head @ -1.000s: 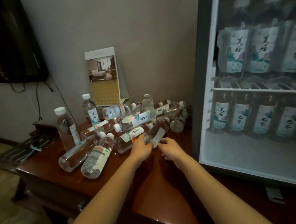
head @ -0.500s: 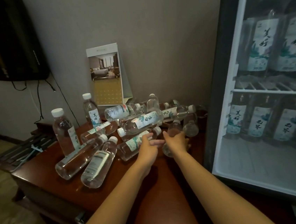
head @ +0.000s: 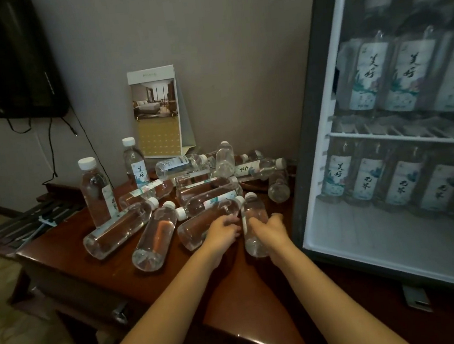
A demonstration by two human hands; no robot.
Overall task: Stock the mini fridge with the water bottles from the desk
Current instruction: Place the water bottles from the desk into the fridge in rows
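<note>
Water bottles (head: 193, 181) lie heaped on the dark wooden surface (head: 60, 253) against a grey wall (head: 236, 58), beside the mini fridge (head: 309, 163). The left hand (head: 221, 232) curls its fingers over a slanted bottle (head: 195, 228), cap up-right. The right hand (head: 271, 230) clamps an end-on bottle (head: 253, 211), cap pointing away. The right fingertips are hidden, and the fridge is cut off.

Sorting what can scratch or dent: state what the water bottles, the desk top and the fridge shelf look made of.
Water bottles: clear plastic, glossy, by the see-through walls; caps opaque white plastic.
Desk top: reddish-brown wood or veneer, lacquered, by the sharp highlights.
Fridge shelf: probably white-coated wire, by its thin parallel bars.
</note>
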